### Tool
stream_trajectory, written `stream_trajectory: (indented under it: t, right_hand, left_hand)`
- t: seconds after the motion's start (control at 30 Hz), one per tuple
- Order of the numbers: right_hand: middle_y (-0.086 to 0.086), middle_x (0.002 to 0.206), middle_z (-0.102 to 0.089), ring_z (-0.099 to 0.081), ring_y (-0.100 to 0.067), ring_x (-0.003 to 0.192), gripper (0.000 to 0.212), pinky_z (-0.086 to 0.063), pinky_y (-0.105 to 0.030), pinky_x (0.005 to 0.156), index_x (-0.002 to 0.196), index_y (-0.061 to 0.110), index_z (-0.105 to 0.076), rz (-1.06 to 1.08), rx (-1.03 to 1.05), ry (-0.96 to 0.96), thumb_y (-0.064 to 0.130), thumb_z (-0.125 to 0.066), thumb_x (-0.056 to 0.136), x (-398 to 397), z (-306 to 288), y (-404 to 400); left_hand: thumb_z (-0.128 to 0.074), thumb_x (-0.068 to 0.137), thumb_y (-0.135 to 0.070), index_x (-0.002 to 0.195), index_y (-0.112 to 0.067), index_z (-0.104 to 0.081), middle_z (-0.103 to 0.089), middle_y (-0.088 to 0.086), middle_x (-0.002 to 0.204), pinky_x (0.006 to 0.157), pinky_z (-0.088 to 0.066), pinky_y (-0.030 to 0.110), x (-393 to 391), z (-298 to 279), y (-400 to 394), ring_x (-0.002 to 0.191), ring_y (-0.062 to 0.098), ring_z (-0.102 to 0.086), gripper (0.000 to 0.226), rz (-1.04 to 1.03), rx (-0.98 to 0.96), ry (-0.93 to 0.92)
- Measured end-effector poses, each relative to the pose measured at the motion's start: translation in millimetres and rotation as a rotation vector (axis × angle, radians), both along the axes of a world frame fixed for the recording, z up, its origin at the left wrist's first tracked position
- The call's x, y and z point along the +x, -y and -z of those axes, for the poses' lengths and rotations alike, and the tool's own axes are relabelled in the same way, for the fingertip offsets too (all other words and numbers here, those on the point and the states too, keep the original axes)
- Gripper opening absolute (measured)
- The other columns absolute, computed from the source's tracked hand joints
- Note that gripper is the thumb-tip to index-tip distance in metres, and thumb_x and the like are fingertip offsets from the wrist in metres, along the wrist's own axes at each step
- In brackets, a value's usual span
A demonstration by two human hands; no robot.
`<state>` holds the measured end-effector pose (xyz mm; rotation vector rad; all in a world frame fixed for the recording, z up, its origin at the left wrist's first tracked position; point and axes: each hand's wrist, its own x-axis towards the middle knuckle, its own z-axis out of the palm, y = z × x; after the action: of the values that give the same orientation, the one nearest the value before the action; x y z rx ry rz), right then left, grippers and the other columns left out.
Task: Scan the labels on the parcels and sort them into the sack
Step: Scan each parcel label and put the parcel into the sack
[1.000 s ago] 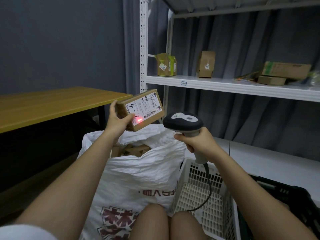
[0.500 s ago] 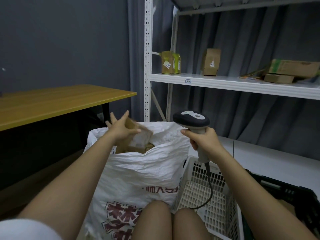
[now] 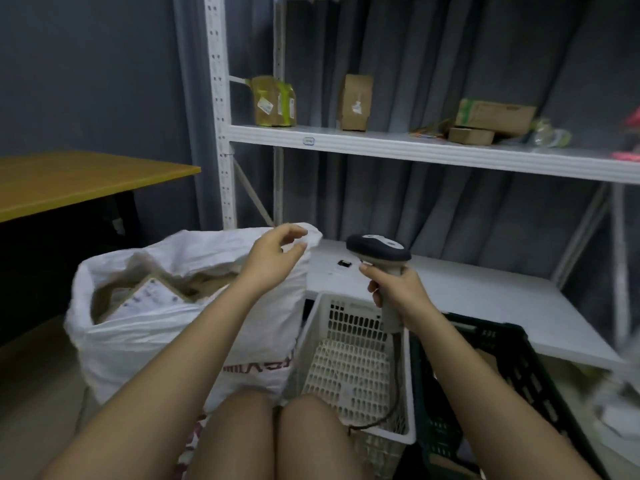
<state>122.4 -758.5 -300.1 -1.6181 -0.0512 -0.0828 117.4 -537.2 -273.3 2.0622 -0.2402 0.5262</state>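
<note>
My left hand (image 3: 268, 261) hangs empty above the far rim of the sack (image 3: 166, 327), fingers loosely curled and thumb apart, gripping nothing. My right hand (image 3: 398, 292) is wrapped round the handle of the scanner (image 3: 379, 252), whose dark head points away toward the lower shelf; I see no red beam on any surface. In the open mouth of the sack lies a labelled parcel (image 3: 152, 296), label face up and tilted, on top of other brown parcels beneath it. I judge this to be the gap between cycles: one parcel is sorted, none is in hand. Between the sack and my right arm stands a white basket (image 3: 349, 358), which looks bare of parcels; just beside it is a black crate (image 3: 502, 368), its contents largely hidden. More parcels, among them a standing box (image 3: 355, 102), rest on the upper shelf (image 3: 381, 143). The next move, as I judge it, calls for my left hand to fetch an unscanned parcel and turn its label to the scanner.
</note>
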Motion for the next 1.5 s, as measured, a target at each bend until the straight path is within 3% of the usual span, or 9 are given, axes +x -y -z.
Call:
stream_trajectory:
  t: [0.13,0.33,0.57,0.77,0.9,1.07,1.33,1.4,1.5]
  right_hand:
    - [-0.005,0.062,-0.061,-0.051,-0.015,0.049,0.016,-0.045,-0.027,0.05,0.086,0.009,-0.065,0.122,0.036,-0.072,0.022,-0.075,0.085,-10.6,18.3,61.9]
    - [-0.006,0.056,-0.055,-0.045,-0.012,0.04,0.018,-0.04,-0.024,0.042,0.075,0.008,-0.06,0.375,0.07,-0.156,0.013,-0.072,0.086,-36.0,64.6,171.8]
    - [-0.006,0.052,-0.057,-0.047,-0.015,0.039,0.025,-0.04,-0.024,0.042,0.067,0.009,-0.059,0.619,0.002,-0.279,0.017,-0.073,0.086,-50.3,134.1,279.3]
    - [-0.005,0.054,-0.06,-0.05,-0.011,0.038,0.024,-0.04,-0.023,0.042,0.066,0.01,-0.06,0.734,0.079,-0.397,0.017,-0.076,0.083,-48.8,190.6,329.8]
    - [-0.008,0.056,-0.061,-0.051,-0.013,0.04,0.019,-0.042,-0.024,0.045,0.068,0.009,-0.062,0.786,0.149,-0.45,0.012,-0.073,0.083,-37.8,226.8,347.7]
    - [-0.008,0.055,-0.059,-0.051,-0.017,0.046,0.021,-0.043,-0.027,0.05,0.069,0.008,-0.061,0.763,0.176,-0.477,0.015,-0.076,0.082,-3.5,250.2,368.3]
    - [-0.006,0.054,-0.057,-0.046,-0.013,0.04,0.02,-0.039,-0.021,0.043,0.07,0.008,-0.06,0.661,0.122,-0.519,0.014,-0.07,0.087,51.9,270.7,398.0]
    - [-0.007,0.055,-0.057,-0.047,-0.012,0.038,0.019,-0.039,-0.02,0.041,0.072,0.006,-0.061,0.661,0.105,-0.54,0.014,-0.071,0.087,61.2,278.7,402.1]
    - [-0.008,0.055,-0.056,-0.046,-0.012,0.038,0.017,-0.038,-0.02,0.04,0.076,0.004,-0.061,0.668,0.119,-0.538,0.013,-0.071,0.087,71.5,286.6,406.2]
  left_hand:
    - [-0.058,0.094,-0.014,0.113,-0.014,-0.064,-0.062,-0.006,0.109,0.09,-0.039,0.017,14.0,23.3,71.7,0.106,0.008,-0.056,0.02,0.111,-0.03,-0.066]
    - [-0.058,0.094,-0.02,0.114,-0.02,-0.061,-0.062,-0.003,0.115,0.1,-0.046,0.033,35.8,87.6,179.9,0.11,0.014,-0.057,0.02,0.298,-0.008,-0.286]
    - [-0.06,0.094,-0.017,0.126,-0.01,-0.056,-0.057,0.005,0.127,0.092,-0.045,0.028,41.6,179.6,280.7,0.12,0.019,-0.052,0.033,0.408,0.097,-0.502]
    - [-0.061,0.093,-0.019,0.128,-0.009,-0.053,-0.056,0.006,0.13,0.086,-0.036,0.018,51.1,247.2,344.9,0.118,0.017,-0.051,0.037,0.477,0.176,-0.651]
    - [-0.063,0.092,-0.02,0.13,-0.007,-0.05,-0.054,0.009,0.131,0.092,-0.039,0.023,60.8,291.3,385.2,0.117,0.02,-0.051,0.043,0.519,0.184,-0.77]
    - [-0.065,0.09,-0.021,0.126,-0.006,-0.046,-0.054,0.009,0.124,0.08,-0.044,0.029,80.3,348.5,435.0,0.101,0.02,-0.053,0.043,0.517,0.149,-0.928]
    - [-0.079,0.077,-0.014,0.152,-0.008,-0.011,-0.037,0.007,0.147,0.095,-0.042,0.028,108.7,439.2,496.2,0.128,0.021,-0.045,0.101,0.612,0.019,-0.998]
    - [-0.075,0.081,-0.008,0.151,-0.008,-0.014,-0.042,0.005,0.142,0.087,-0.042,0.023,113.3,453.8,508.4,0.125,0.021,-0.047,0.093,0.604,-0.019,-1.028]
    - [-0.067,0.088,-0.012,0.121,-0.007,-0.047,-0.059,0.013,0.113,0.073,-0.04,0.023,117.3,459.7,517.6,0.105,0.029,-0.058,0.04,0.538,0.062,-1.002]
